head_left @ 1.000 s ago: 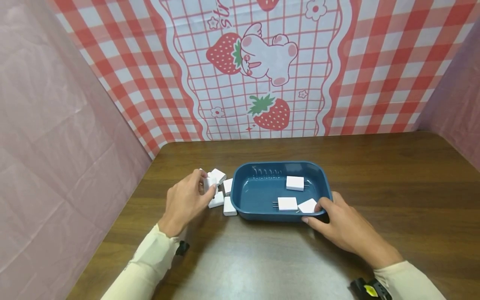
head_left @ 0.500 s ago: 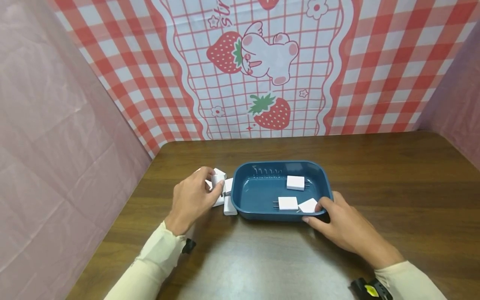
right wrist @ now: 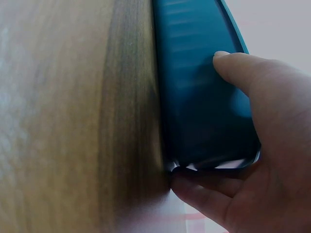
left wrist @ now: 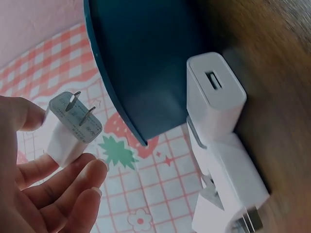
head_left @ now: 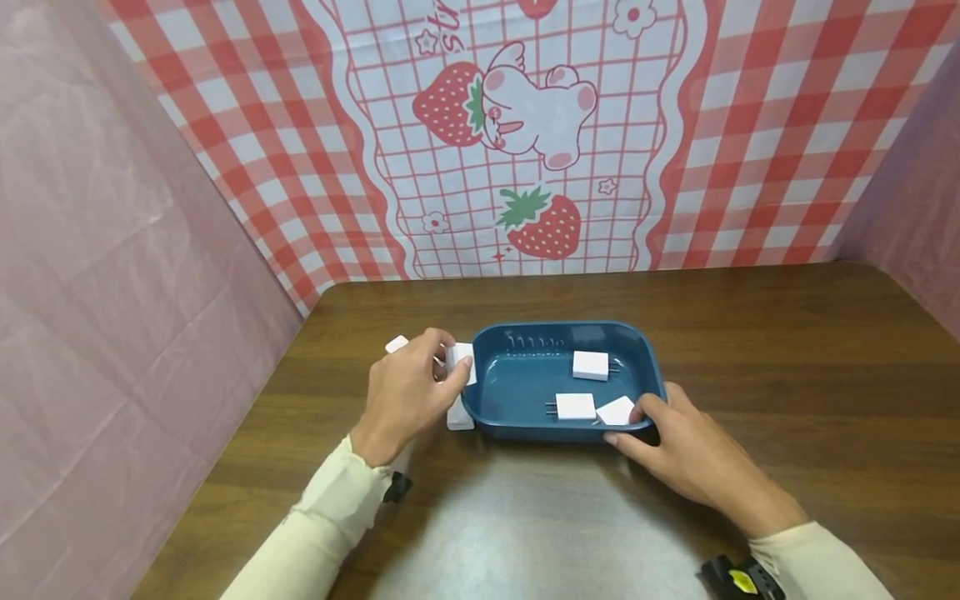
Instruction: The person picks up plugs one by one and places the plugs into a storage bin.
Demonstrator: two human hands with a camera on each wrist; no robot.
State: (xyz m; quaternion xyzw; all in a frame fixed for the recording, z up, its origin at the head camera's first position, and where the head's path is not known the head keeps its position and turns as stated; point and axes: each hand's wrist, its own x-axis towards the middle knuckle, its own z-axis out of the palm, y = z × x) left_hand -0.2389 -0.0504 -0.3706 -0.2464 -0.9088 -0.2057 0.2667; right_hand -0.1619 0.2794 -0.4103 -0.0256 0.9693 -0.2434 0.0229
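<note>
My left hand (head_left: 408, 392) pinches a white plug-in charger (left wrist: 68, 131) between thumb and fingers, over the left end of a blue tray (head_left: 517, 379). Two metal prongs stick out of that charger in the left wrist view. My right hand (head_left: 690, 454) grips the tray's near right corner, thumb on the outer wall and a finger over the rim. Inside the tray lie three white chargers: one at the back (head_left: 591, 367), another nearer the front (head_left: 575, 407), and a third charger (head_left: 617, 412) beside my right fingers.
Several white chargers sit on the wooden table (head_left: 787, 375) left of the tray, partly hidden by my left hand; one charger (left wrist: 216, 92) with a USB port stands against the tray wall. A checked strawberry cloth (head_left: 540, 125) hangs behind the table.
My left hand has lifted a charger from the pile and moved right with it to the tray's left rim. My right hand and the tray have stayed in place.
</note>
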